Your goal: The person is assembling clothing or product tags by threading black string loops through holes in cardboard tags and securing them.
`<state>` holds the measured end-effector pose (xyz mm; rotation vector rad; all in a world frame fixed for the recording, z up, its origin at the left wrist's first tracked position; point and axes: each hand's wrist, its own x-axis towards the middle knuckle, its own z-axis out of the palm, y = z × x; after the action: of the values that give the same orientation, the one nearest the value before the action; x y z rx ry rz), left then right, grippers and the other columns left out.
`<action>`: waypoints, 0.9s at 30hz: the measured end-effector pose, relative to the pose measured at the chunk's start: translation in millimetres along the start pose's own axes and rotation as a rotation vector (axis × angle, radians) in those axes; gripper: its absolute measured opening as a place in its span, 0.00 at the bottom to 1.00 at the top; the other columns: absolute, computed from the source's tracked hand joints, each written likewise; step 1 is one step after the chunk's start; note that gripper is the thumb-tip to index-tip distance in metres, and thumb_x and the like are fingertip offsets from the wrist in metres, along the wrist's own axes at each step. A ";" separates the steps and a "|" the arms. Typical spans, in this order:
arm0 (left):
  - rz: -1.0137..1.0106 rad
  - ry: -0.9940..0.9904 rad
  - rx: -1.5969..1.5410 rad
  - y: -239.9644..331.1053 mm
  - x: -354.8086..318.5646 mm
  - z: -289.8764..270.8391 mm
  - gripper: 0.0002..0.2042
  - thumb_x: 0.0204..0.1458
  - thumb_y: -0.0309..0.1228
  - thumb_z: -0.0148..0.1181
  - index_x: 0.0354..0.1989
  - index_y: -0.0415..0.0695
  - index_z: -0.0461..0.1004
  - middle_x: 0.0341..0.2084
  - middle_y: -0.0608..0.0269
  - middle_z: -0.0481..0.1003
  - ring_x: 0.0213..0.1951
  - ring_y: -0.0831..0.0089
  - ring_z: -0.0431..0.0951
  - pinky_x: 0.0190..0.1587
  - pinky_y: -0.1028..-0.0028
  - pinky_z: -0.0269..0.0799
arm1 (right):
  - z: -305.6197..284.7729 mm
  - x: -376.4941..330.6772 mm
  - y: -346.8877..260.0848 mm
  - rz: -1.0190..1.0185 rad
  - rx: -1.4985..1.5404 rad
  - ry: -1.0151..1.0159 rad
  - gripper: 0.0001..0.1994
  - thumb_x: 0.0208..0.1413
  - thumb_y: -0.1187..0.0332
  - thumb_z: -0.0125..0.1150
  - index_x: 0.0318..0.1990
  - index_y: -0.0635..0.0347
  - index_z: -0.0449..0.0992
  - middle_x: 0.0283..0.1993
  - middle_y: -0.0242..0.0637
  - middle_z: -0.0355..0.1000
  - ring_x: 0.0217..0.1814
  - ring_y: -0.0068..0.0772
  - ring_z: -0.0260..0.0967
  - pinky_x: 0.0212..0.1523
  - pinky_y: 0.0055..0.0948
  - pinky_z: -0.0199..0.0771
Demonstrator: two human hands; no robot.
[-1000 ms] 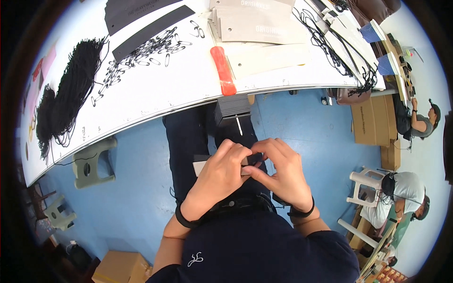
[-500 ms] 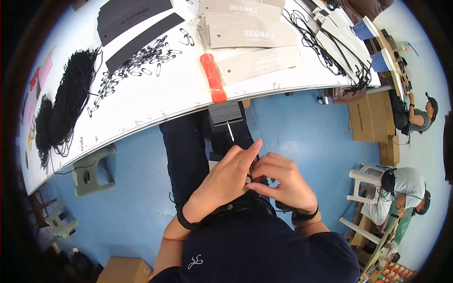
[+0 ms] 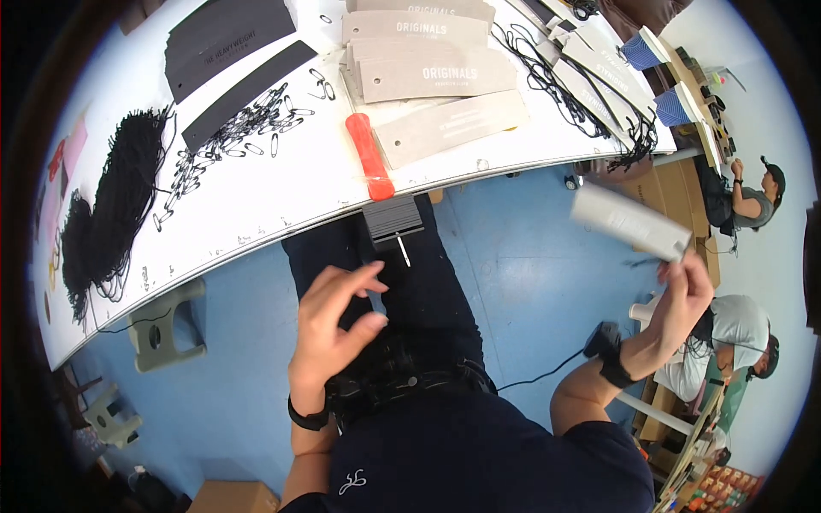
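Observation:
My right hand (image 3: 681, 295) is out to the right, fingertips pinched on one end of a beige hang tag (image 3: 633, 221). The tag is smeared by motion, with a bit of dark cord showing beside it. Over my lap, my left hand (image 3: 332, 321) is open and empty, thumb and fingers apart. Beyond it, at the table's edge, a ribbed dark block (image 3: 393, 222) carries a thin white-tipped rod (image 3: 403, 250). A red handle (image 3: 369, 154) lies on the table just behind that block.
Stacked beige tags (image 3: 445, 73), dark tags (image 3: 231, 43), black safety pins (image 3: 231, 128) and a bundle of black cords (image 3: 120, 197) lie on the white table (image 3: 282, 184). Corded tags (image 3: 590, 94) sit at the right. Two people, a stool (image 3: 167, 329) and cartons surround the table.
My hands have parted. The right swung far out to the right with the beige tag, while the left drew back leftward and opened. The view shifted slightly.

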<state>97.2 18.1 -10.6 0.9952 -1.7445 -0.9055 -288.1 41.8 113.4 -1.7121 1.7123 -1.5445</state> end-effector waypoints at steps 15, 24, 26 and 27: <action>-0.173 0.003 0.145 -10.3 -3.8 0.3 0.13 0.55 0.31 0.53 0.45 0.38 0.74 0.27 0.61 0.77 0.29 0.69 0.69 0.35 0.71 0.66 | 147.8 87.5 -23.1 -0.693 -0.497 -0.195 0.22 0.41 0.62 0.70 0.48 0.49 0.77 0.58 0.37 0.66 0.59 0.39 0.60 0.60 0.39 0.54; -0.231 0.051 0.133 -14.0 -8.6 -1.2 0.12 0.51 0.29 0.59 0.43 0.39 0.75 0.25 0.62 0.75 0.28 0.68 0.70 0.37 0.70 0.66 | 184.6 90.8 -24.7 -0.964 -0.574 -0.303 0.12 0.46 0.66 0.65 0.41 0.49 0.79 0.50 0.28 0.71 0.53 0.34 0.64 0.57 0.42 0.55; -0.240 0.059 0.136 -15.3 -9.7 -1.8 0.12 0.51 0.29 0.59 0.43 0.39 0.75 0.25 0.62 0.75 0.28 0.68 0.70 0.37 0.70 0.66 | 185.6 92.5 -23.1 -0.975 -0.555 -0.277 0.10 0.47 0.67 0.64 0.39 0.51 0.79 0.48 0.27 0.72 0.51 0.33 0.65 0.56 0.41 0.55; -0.221 0.040 0.169 -16.2 -9.0 -2.6 0.12 0.53 0.29 0.56 0.44 0.38 0.75 0.26 0.62 0.76 0.28 0.69 0.70 0.35 0.71 0.66 | 186.7 95.5 -21.4 -0.997 -0.540 -0.246 0.08 0.48 0.70 0.63 0.38 0.53 0.78 0.46 0.27 0.73 0.49 0.32 0.66 0.56 0.39 0.56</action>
<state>105.9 19.2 -27.1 1.3287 -1.7226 -0.8783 -154.4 -120.8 101.4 -3.1943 1.2358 -1.0650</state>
